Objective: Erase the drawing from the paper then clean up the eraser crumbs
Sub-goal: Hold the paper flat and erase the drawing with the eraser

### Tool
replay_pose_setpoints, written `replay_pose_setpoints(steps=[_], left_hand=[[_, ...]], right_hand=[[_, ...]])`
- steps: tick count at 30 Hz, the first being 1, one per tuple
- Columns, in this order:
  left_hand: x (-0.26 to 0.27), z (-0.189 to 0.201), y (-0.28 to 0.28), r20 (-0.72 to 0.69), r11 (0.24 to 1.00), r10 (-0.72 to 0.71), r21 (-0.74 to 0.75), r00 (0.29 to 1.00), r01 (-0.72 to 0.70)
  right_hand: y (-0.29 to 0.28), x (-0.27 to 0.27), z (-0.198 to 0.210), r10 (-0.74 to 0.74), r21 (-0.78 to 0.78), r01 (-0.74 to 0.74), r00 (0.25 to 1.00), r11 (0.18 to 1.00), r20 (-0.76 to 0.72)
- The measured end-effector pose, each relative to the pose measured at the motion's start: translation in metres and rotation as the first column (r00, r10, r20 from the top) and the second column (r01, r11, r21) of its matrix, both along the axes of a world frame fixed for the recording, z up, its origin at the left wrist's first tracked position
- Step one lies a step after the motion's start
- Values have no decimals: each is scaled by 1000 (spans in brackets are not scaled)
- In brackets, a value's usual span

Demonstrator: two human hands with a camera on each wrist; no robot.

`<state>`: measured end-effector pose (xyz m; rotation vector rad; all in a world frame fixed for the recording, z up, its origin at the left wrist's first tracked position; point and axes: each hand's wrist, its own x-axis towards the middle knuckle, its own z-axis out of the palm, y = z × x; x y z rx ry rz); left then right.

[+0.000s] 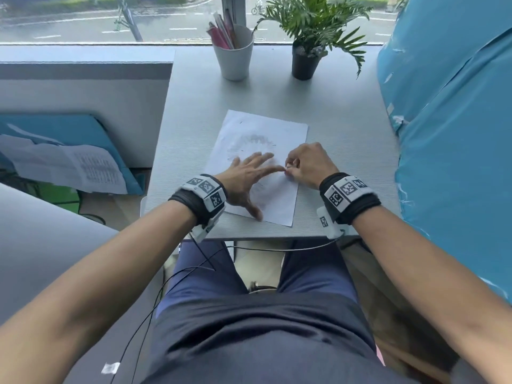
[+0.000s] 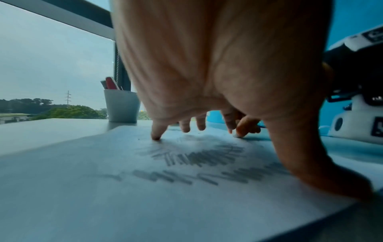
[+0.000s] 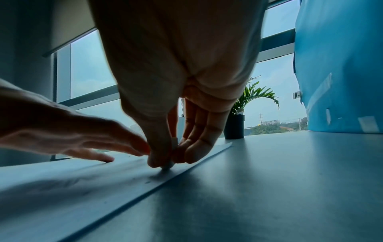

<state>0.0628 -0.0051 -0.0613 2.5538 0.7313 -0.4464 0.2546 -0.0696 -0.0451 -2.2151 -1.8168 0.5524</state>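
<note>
A white paper (image 1: 279, 206) lies slanted on the grey desk (image 1: 346, 151). It carries a faint, smudged pencil drawing (image 1: 256, 141); in the left wrist view its dark strokes (image 2: 199, 157) lie under my palm. My left hand (image 1: 250, 180) presses on the sheet with spread fingers (image 2: 157, 132). My right hand (image 1: 291, 169) pinches a small white eraser (image 3: 174, 142) between thumb and fingers, its tip down on the paper (image 3: 82, 188) close to the right edge. The left hand's fingertips (image 3: 143, 147) almost touch the right hand (image 3: 165, 157). A few dark specks (image 3: 147, 182) lie by the eraser.
A white cup of pens (image 1: 234, 55) and a potted plant (image 1: 307, 59) stand at the back by the window. A large blue wrapped object (image 1: 448, 134) borders the desk's right side. Loose printed sheets (image 1: 69, 162) lie left, below desk level. The desk's front edge (image 1: 249, 235) runs under my wrists.
</note>
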Motion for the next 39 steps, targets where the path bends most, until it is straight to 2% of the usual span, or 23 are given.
replay_pose_setpoints(steps=[5,10,14,16,20,21,24,26,29,32,33,36,39], left_hand=[[12,-3,11,-134,998,-46,-40,990,41],[13,-4,13,-172,998,-46,-43,984,39],[15,-4,13,-199,999,-49,-30,979,44],[16,-2,11,-213,999,-43,-18,976,40],[16,1,10,-211,1000,-17,-27,977,11],[16,2,9,-211,999,-14,-32,977,7],[17,5,9,-221,999,-20,-34,975,13],[17,6,8,-226,1000,-9,-30,974,2],[18,5,7,-226,999,-1,-32,974,-7],[16,7,8,-225,999,6,-38,974,-15],[15,7,8,-227,999,9,-38,974,-18],[17,6,7,-233,999,-7,-37,972,-2],[17,5,8,-233,999,1,-38,973,-10]], right_hand=[[-7,-5,0,17,-14,-16,1000,1000,27],[-28,-12,12,226,-195,-243,968,950,-106],[-3,5,14,97,-73,-106,988,992,-119],[-8,2,11,99,-71,-109,986,991,-137],[-36,-12,11,252,-270,-287,955,919,-156],[-34,-11,12,254,-272,-289,954,918,-158],[-13,0,14,115,-108,-132,982,985,-153],[-6,0,12,71,-53,-77,993,996,-98],[-23,-10,7,72,-82,-77,996,994,-59],[-39,-14,12,179,-233,-190,981,954,-69],[-34,-12,14,185,-240,-196,980,951,-68],[-12,-4,18,61,-84,-67,996,994,-66],[-11,-9,12,34,-63,-37,998,997,-56]])
